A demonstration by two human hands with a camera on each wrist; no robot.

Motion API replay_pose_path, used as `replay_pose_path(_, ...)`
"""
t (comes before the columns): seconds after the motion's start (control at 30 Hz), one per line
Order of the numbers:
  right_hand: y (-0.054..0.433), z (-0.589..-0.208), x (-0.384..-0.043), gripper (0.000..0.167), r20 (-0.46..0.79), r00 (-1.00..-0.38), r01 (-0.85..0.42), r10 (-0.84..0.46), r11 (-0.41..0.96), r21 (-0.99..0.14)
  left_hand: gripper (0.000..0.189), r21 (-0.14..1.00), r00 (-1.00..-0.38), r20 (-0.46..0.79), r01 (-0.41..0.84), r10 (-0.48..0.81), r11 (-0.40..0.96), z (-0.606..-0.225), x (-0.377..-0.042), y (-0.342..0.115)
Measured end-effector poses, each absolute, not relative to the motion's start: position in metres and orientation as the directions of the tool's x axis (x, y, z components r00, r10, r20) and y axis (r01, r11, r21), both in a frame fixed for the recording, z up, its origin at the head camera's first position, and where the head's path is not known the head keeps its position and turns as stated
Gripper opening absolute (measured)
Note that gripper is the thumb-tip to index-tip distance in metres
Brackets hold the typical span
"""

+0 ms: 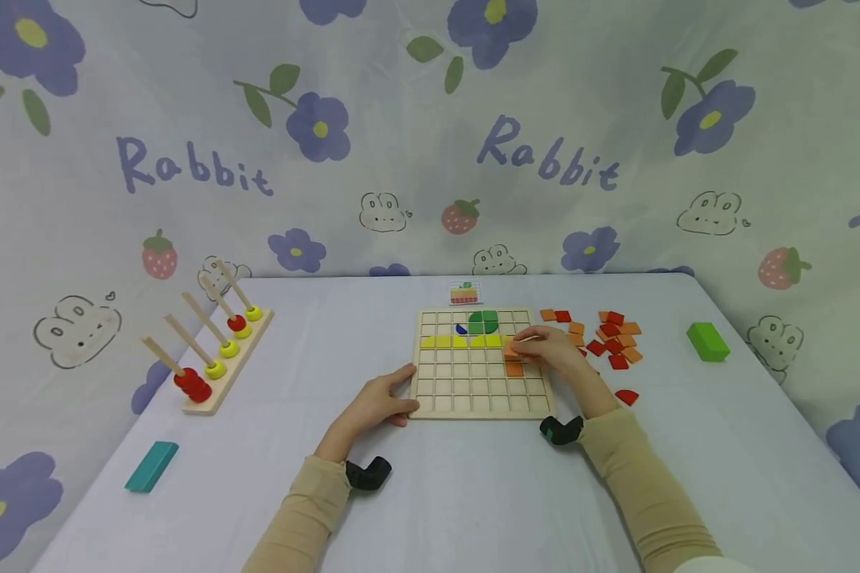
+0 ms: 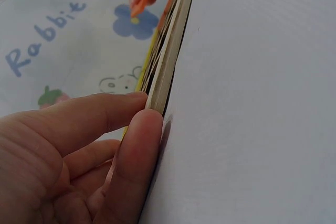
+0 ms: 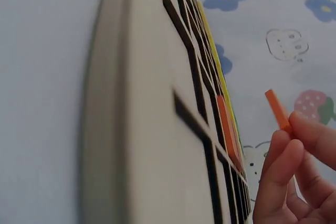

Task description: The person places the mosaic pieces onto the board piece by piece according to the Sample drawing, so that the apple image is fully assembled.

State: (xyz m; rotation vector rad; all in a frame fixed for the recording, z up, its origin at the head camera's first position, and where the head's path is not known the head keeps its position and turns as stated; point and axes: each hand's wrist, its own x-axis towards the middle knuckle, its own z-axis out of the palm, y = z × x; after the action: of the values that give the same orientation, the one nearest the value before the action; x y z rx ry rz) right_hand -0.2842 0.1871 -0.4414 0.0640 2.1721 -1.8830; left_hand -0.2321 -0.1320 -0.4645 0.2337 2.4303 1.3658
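Note:
A square wooden grid board [image 1: 459, 390] lies on the white table, with yellow tiles [image 1: 440, 342], green pieces [image 1: 483, 321] and a blue piece [image 1: 461, 329] in its cells. At the board's left edge rests my left hand [image 1: 376, 400], its thumb and forefinger spread and touching the rim. My right hand [image 1: 550, 348] is over the board's right side, pinching an orange tile [image 3: 276, 109] between thumb and fingers, above the surface. Another orange tile [image 1: 514, 369] sits in a cell just below that hand.
Loose red and orange tiles [image 1: 619, 362] lie right of the board, with a red quarter-round piece [image 1: 627, 396] nearer. A small picture card [image 1: 464, 293] is behind it. A peg stand with rings [image 1: 222, 382], a teal block [image 1: 152, 466] and a green block [image 1: 708, 342] flank the table.

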Motion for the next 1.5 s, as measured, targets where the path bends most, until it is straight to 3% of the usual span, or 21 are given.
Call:
replay_pose_path(0.3, 0.171, -0.451, -0.293, 0.027, -0.189, -0.976, 0.128, -0.110, 0.414, -0.901, 0.072, 0.857, -0.924, -0.212, -0.018, 0.320, 0.516, -0.465, -0.232, -0.131)
replay_pose_path(0.63, 0.169, -0.458, -0.294, 0.021, -0.051, -0.991, -0.034, -0.126, 0.597, -0.801, 0.071, 0.864, -0.920, -0.199, -0.003, 0.337, 0.503, -0.465, -0.232, -0.130)
replay_pose_path(1.0, 0.174, -0.450, -0.291, 0.025, -0.059, -0.992, -0.014, -0.111, 0.567, -0.823, 0.071, 0.858, -0.922, -0.194, 0.006, 0.335, 0.514, -0.466, -0.234, -0.130)
replay_pose_path(1.17, 0.202, -0.440, -0.293, 0.031, -0.057, -0.997, 0.022, -0.049, 0.532, -0.847, 0.070, 0.853, -0.923, -0.197, 0.004, 0.330, 0.522, -0.464, -0.234, -0.130)
replay_pose_path(1.5, 0.261, -0.438, -0.292, 0.041, -0.180, -0.982, 0.179, 0.051, 0.536, -0.825, 0.070, 0.851, -0.924, -0.197, 0.004, 0.327, 0.525, -0.463, -0.233, -0.133)
